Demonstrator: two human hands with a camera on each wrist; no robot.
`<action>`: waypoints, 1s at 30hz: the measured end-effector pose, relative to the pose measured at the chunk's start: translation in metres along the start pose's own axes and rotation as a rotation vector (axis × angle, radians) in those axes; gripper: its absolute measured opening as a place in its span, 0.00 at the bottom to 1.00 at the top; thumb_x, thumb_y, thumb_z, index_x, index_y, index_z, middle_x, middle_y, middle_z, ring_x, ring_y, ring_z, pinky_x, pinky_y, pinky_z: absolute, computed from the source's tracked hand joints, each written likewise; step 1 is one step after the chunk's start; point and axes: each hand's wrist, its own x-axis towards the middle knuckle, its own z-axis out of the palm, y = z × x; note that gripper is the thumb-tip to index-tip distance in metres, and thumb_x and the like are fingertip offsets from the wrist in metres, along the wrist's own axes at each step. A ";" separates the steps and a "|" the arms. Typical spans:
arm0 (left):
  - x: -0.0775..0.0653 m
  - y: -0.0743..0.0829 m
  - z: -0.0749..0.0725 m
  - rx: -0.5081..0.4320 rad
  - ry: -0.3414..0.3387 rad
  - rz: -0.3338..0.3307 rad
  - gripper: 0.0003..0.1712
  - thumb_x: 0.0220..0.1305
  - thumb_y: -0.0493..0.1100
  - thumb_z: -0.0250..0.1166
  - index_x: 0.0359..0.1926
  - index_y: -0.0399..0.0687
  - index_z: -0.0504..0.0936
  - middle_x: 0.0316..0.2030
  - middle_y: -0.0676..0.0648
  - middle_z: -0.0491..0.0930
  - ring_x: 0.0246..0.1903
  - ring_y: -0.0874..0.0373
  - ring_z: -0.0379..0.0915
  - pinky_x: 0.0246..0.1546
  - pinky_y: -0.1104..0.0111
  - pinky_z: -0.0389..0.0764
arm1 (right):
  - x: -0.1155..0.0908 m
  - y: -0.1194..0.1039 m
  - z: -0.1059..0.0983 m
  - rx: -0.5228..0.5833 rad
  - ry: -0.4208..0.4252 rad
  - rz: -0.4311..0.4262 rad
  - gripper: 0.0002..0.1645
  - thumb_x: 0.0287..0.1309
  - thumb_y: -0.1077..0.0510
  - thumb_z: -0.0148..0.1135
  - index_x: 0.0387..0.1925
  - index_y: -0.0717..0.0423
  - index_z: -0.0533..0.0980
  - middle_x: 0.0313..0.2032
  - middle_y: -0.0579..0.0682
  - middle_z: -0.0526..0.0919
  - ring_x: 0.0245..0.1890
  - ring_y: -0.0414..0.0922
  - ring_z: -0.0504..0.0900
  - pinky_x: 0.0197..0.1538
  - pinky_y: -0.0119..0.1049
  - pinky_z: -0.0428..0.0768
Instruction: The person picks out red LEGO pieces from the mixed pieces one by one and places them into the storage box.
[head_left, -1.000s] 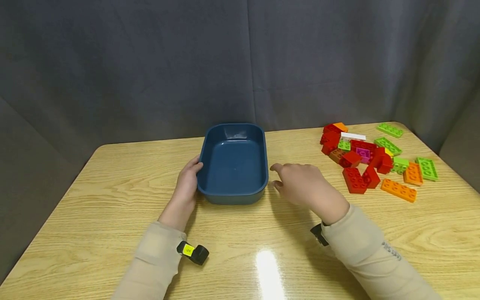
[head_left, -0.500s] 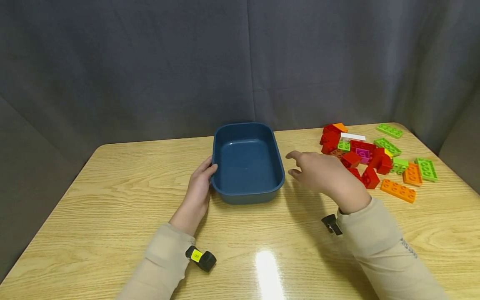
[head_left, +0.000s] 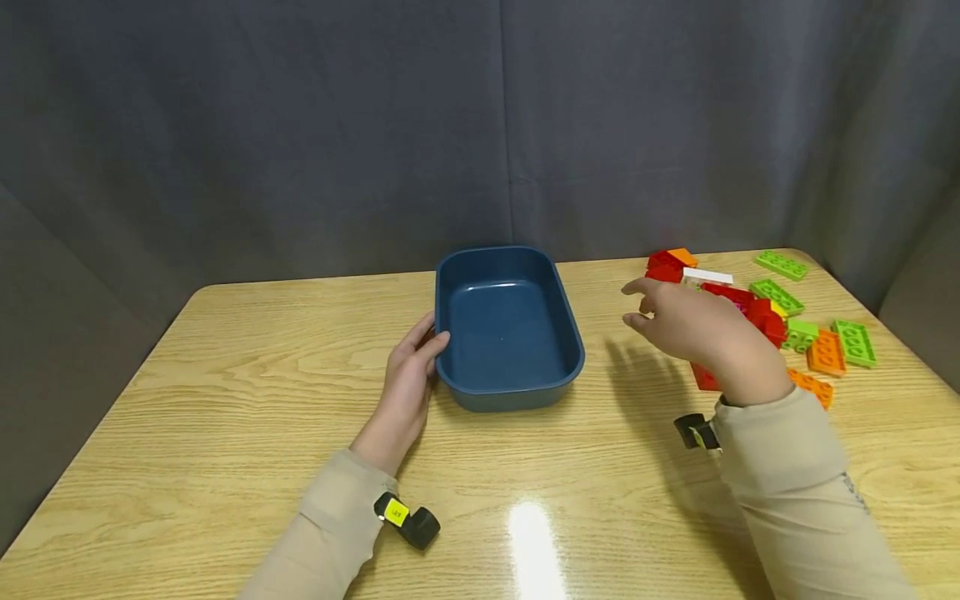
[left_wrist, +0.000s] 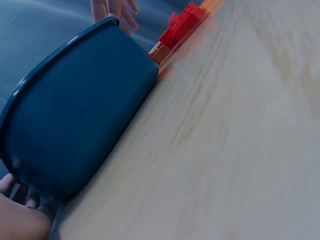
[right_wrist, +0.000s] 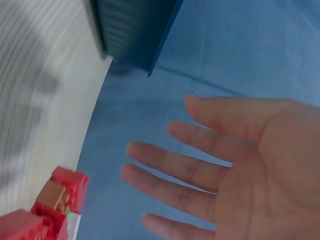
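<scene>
A dark blue plastic bin [head_left: 507, 400], with nothing in it, stands on the table's middle. My left hand [head_left: 405, 371] holds its left side, thumb at the rim and fingers along the outer wall. In the left wrist view the left hand's fingers [left_wrist: 32, 200] meet the near end of the bin [left_wrist: 80, 110]. My right hand [head_left: 693, 329] hovers between the bin and a pile of toy building bricks [head_left: 765, 321], covering part of the pile in the head view. From the right wrist its palm [right_wrist: 250, 165] shows bare, fingers spread and loosely bent.
Loose flat bricks lie around the pile: a green plate [head_left: 780, 264] at the back, an orange brick [head_left: 827, 353] and another green plate [head_left: 855, 342] at the right. A grey curtain [head_left: 300, 142] hangs behind the wooden table [head_left: 247, 400].
The bin has slid right across the table with my left hand on it. My right hand has drawn away from the bin, rightward and up, over the edge of the brick pile.
</scene>
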 end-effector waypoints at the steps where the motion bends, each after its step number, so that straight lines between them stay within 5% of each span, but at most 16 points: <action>1: 0.000 -0.001 0.000 -0.003 0.000 0.005 0.31 0.65 0.40 0.56 0.69 0.46 0.62 0.71 0.49 0.59 0.66 0.60 0.57 0.71 0.61 0.58 | 0.001 0.003 0.000 -0.004 0.019 0.003 0.30 0.62 0.52 0.53 0.63 0.60 0.65 0.50 0.66 0.81 0.46 0.58 0.80 0.45 0.57 0.79; 6: -0.002 -0.005 0.001 -0.007 -0.014 0.049 0.33 0.64 0.40 0.57 0.69 0.44 0.61 0.70 0.44 0.60 0.67 0.55 0.58 0.71 0.59 0.58 | 0.005 0.015 -0.002 -0.030 0.111 0.030 0.29 0.61 0.50 0.54 0.60 0.60 0.67 0.44 0.62 0.85 0.42 0.56 0.81 0.42 0.57 0.79; 12: -0.004 -0.008 0.002 0.021 -0.005 0.081 0.33 0.63 0.41 0.57 0.68 0.43 0.61 0.70 0.41 0.62 0.65 0.52 0.61 0.70 0.58 0.60 | 0.009 0.033 -0.002 -0.044 0.106 0.106 0.30 0.59 0.50 0.55 0.59 0.61 0.67 0.31 0.59 0.82 0.31 0.53 0.77 0.33 0.54 0.77; 19: -0.004 -0.011 0.004 0.008 0.019 0.091 0.32 0.62 0.40 0.58 0.67 0.41 0.63 0.68 0.40 0.64 0.64 0.52 0.63 0.69 0.56 0.62 | 0.013 0.051 0.004 -0.052 0.090 0.179 0.29 0.58 0.54 0.56 0.59 0.62 0.68 0.51 0.72 0.77 0.40 0.62 0.75 0.38 0.63 0.77; 24: -0.004 -0.010 0.006 0.015 0.028 0.100 0.32 0.61 0.39 0.58 0.66 0.41 0.65 0.68 0.41 0.65 0.63 0.54 0.64 0.68 0.57 0.63 | 0.017 0.064 0.006 -0.022 0.088 0.273 0.29 0.56 0.57 0.52 0.60 0.62 0.67 0.54 0.74 0.73 0.43 0.69 0.73 0.46 0.74 0.69; 30: -0.006 -0.009 0.007 0.006 0.020 0.103 0.31 0.61 0.36 0.56 0.66 0.39 0.64 0.67 0.38 0.65 0.64 0.50 0.63 0.68 0.55 0.63 | 0.017 0.075 0.013 -0.003 0.077 0.291 0.26 0.53 0.58 0.56 0.54 0.65 0.71 0.50 0.75 0.75 0.42 0.68 0.73 0.45 0.72 0.69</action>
